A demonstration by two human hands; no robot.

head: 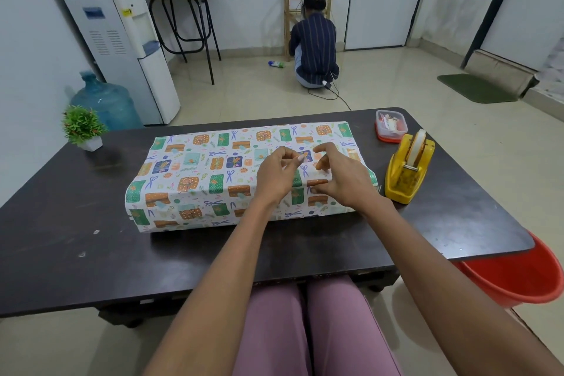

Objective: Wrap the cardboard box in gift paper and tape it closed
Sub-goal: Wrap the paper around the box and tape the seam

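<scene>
Here, a cardboard box (213,174) already covered in patterned gift paper (189,162) is seen lying flat at the middle of a dark table (61,223). Both hands are held over the right part of its top face. By the left hand (274,174) a small piece of clear tape (300,158) is pinched between thumb and forefinger, the other fingers being curled in. The right hand (338,180) is spread over the paper with its fingers bent; the thumb is pressed on the paper along the seam, while nothing is gripped in it. The tape piece is held just above the paper, between the two hands.

At about 3 o'clock from the box, a yellow tape dispenser (407,171) is stood on the table, near the box's right end. At about 1 o'clock, a small lidded plastic container (391,125) with a red base is placed near the far table edge. At about 10 o'clock, a small potted plant (83,127) is set near the left edge. A red bucket (518,278) is seen on the floor at 4 o'clock, partly under the table corner. Beyond the table, at 12 o'clock, a person (314,46) is crouched on the floor facing the wall, and a water dispenser (116,40) is stood at 11 o'clock.
</scene>
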